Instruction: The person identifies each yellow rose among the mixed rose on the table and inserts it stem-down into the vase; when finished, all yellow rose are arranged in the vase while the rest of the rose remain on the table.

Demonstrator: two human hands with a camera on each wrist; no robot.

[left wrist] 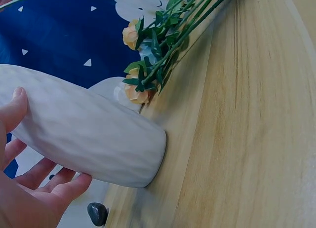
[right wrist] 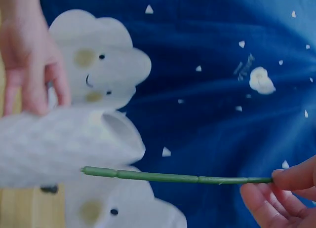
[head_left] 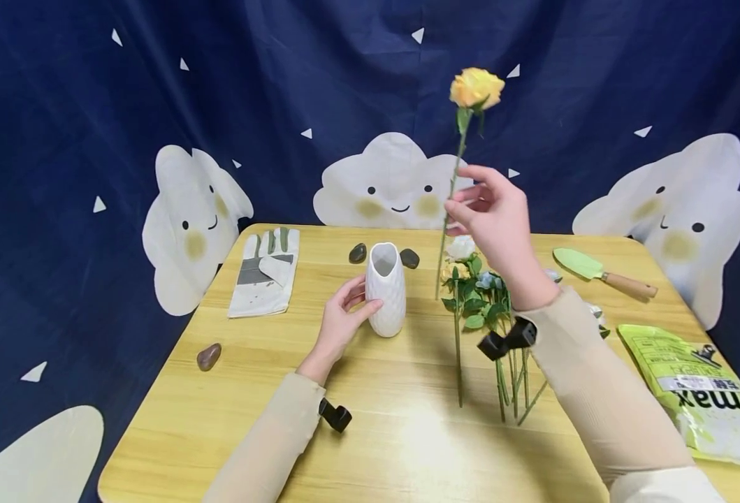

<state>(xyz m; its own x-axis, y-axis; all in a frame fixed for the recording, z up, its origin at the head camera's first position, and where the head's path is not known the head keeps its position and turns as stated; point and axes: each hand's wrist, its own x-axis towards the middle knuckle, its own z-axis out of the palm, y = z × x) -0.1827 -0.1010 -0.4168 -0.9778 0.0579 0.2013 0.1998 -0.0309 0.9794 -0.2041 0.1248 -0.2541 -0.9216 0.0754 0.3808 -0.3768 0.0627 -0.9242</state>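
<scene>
A white textured vase (head_left: pixel 387 302) stands upright near the middle of the table. My left hand (head_left: pixel 338 323) holds its left side, thumb across the front and fingers behind; the left wrist view shows thumb and fingers on either side of the vase (left wrist: pixel 94 132). Higher up on the right, my right hand (head_left: pixel 494 218) pinches the stem of a yellow rose (head_left: pixel 476 89), bloom upward. The stem's lower end hangs to the right of the vase in the head view. In the right wrist view the green stem (right wrist: pixel 158 177) runs from the fingertips toward the vase's mouth.
Several more flowers (head_left: pixel 473 300) lie below the right forearm. Dark stones (head_left: pixel 358 253) sit behind the vase, and a brownish stone (head_left: pixel 209 357) lies at left near a work glove (head_left: pixel 265 272). At right are a green trowel (head_left: pixel 602 272) and a green-white bag (head_left: pixel 697 398) with a black clip (head_left: pixel 707 354).
</scene>
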